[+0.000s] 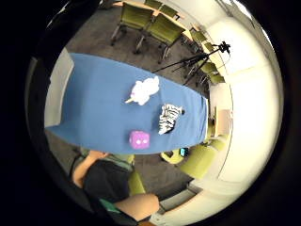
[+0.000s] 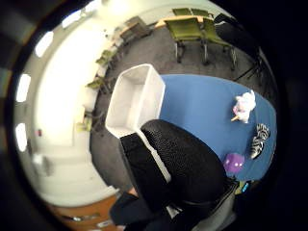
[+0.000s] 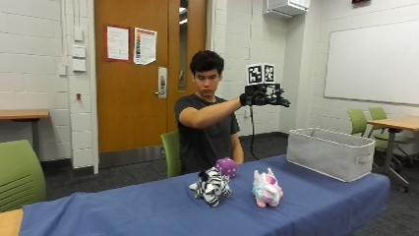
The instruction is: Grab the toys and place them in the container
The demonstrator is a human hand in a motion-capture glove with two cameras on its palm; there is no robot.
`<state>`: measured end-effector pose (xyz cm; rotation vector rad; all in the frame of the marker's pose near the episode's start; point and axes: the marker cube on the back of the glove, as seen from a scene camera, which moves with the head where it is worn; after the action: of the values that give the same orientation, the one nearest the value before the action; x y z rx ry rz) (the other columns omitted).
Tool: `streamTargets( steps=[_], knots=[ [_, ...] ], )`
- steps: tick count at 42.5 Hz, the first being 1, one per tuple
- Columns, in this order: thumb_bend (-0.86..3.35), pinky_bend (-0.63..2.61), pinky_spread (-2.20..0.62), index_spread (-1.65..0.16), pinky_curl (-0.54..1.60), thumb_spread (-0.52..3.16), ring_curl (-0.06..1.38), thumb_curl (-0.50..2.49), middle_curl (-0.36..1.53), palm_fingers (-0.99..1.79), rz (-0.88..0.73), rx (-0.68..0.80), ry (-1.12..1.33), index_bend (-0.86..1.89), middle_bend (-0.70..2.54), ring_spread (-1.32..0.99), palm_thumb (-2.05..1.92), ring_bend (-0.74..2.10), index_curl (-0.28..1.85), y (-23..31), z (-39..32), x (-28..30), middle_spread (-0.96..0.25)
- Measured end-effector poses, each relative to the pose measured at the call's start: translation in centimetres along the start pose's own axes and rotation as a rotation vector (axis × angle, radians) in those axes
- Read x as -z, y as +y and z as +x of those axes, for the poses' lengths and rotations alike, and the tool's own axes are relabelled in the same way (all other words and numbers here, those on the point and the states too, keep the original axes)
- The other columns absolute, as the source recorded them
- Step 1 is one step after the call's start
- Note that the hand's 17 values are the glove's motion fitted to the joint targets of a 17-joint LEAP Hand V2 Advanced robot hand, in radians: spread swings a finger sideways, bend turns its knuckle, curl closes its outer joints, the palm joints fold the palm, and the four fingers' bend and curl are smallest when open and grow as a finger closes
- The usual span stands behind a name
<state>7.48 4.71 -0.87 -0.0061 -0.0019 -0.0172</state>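
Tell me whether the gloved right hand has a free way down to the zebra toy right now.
Probably yes. The right hand is raised high above the table and holds nothing, and the zebra toy stands in the open on the blue tablecloth, apart from the unicorn toy, with nothing above it.

A wooden door (image 3: pixel 145 73) with two posted papers (image 3: pixel 131 44) sits in the white block wall (image 3: pixel 39 59). Right of the door hangs a whiteboard (image 3: pixel 373 64); green chairs (image 3: pixel 367 123) stand below it on grey carpet (image 3: pixel 124 174).

The person (image 3: pixel 208 129) wears a dark short-sleeved T-shirt; the right hand (image 3: pixel 264 96), upper centre of the outside view, wears a black, grainy-textured glove with straps.
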Motion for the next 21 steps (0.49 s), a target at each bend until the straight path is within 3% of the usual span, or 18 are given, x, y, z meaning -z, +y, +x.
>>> streamTargets(
  steps=[8,21],
  knots=[
    [-0.08,0.34,-0.06,-0.26,0.24,1.19,0.14,0.04,0.25,0.22,-0.017,-0.053,0.048,0.22,0.27,-0.3,-0.13,0.2,0.31,4.0,6.1,-3.1,-0.12],
    [-0.08,0.35,-0.06,-0.27,0.28,1.19,0.17,0.05,0.29,0.22,-0.105,-0.129,-0.016,0.21,0.26,-0.31,-0.13,0.19,0.36,9.3,12.3,-13.0,-0.12]
  ],
)
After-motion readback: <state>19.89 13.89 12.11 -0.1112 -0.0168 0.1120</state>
